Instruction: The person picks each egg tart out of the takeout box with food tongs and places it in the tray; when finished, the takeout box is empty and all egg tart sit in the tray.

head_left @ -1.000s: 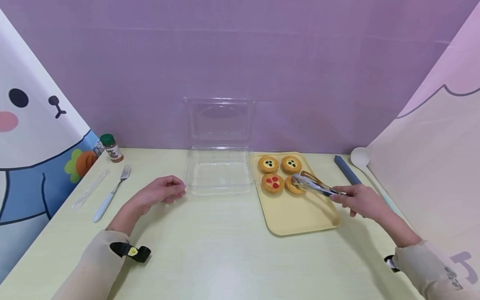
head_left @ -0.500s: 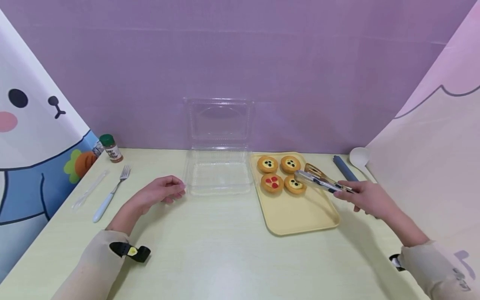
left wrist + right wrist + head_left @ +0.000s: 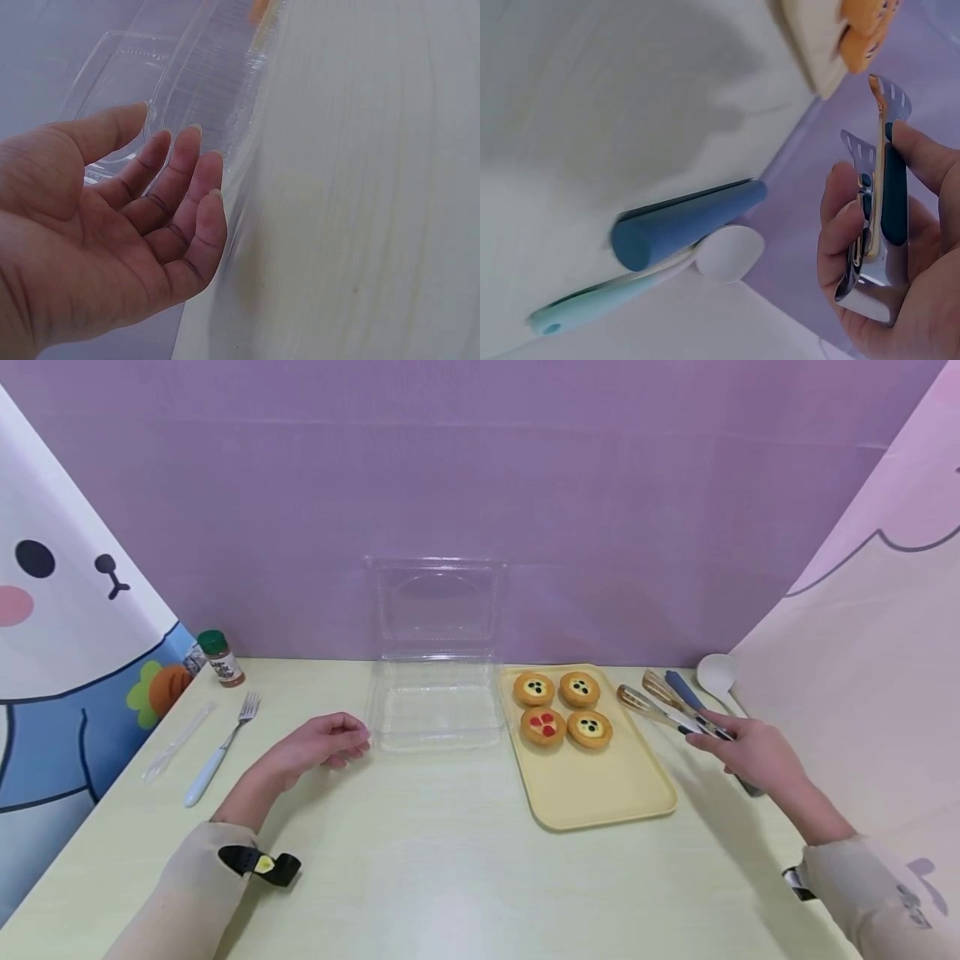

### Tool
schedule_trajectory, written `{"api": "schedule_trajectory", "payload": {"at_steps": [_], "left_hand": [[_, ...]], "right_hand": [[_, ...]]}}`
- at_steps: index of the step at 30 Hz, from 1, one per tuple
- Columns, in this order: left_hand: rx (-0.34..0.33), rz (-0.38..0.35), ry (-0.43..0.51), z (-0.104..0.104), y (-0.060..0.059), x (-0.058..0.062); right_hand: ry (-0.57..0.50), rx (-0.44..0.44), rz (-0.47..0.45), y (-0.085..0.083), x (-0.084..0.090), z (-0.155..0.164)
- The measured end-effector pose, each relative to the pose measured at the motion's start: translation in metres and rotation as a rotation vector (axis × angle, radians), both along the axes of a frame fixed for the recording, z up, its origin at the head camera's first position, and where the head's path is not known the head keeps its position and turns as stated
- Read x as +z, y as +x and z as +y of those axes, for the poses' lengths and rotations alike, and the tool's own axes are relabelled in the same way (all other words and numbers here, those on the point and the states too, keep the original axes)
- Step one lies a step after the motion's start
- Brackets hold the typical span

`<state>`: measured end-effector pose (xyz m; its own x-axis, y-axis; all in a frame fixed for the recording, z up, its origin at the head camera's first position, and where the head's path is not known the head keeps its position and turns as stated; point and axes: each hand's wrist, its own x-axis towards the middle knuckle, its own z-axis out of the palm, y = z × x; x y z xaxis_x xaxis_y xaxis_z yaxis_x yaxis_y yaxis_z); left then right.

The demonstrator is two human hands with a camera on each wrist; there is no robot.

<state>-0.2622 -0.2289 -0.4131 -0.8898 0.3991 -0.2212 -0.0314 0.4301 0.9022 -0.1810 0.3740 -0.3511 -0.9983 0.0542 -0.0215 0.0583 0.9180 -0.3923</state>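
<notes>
Now the right hand (image 3: 753,758) grips a pair of metal serving tongs with dark blue grip pads (image 3: 667,710), fingers (image 3: 840,225) curled round the handle end, thumb pressed on one pad; the blades stand only slightly apart and carry nothing. Their long axis runs from the hand toward ten o'clock, tips hanging just off the right edge of the pale yellow rectangular tray (image 3: 600,785). On the tray's far half sit four small round tarts (image 3: 562,710), three with dark berries, one with red; they lie at about nine o'clock from the tong tips, close by but apart, so this hand is plainly the nearer one.

Over at the left, the left hand (image 3: 322,747) rests on the pale green desk (image 3: 435,868), fingers (image 3: 187,180) loosely curled and holding nothing, fingertips right at the near left corner of the clear plastic clamshell box (image 3: 438,706), whose lid stands open against the purple wall. Whether skin meets plastic, I cannot tell. The box sits just beside the tray, at its nine o'clock.
</notes>
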Motion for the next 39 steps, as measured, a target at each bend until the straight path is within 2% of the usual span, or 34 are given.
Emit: {"api": "schedule_trajectory", "payload": {"at_steps": [5, 15, 28, 36, 39], "left_hand": [[0.008, -0.005, -0.008, 0.000, 0.000, 0.001], [0.000, -0.001, -0.004, 0.001, 0.001, 0.001], [0.001, -0.001, -0.006, 0.001, 0.000, -0.001], [0.002, 0.003, -0.001, 0.002, 0.001, 0.000], [-0.009, 0.008, 0.006, 0.002, 0.002, 0.001]], "right_hand": [[-0.004, -0.029, -0.060, -0.001, -0.009, 0.009], [-0.015, -0.051, -0.082, -0.005, -0.021, 0.017], [-0.020, -0.035, -0.113, -0.010, -0.033, 0.023], [-0.048, -0.010, -0.138, -0.009, -0.032, 0.023], [-0.024, 0.000, -0.138, -0.009, -0.032, 0.021]]}}
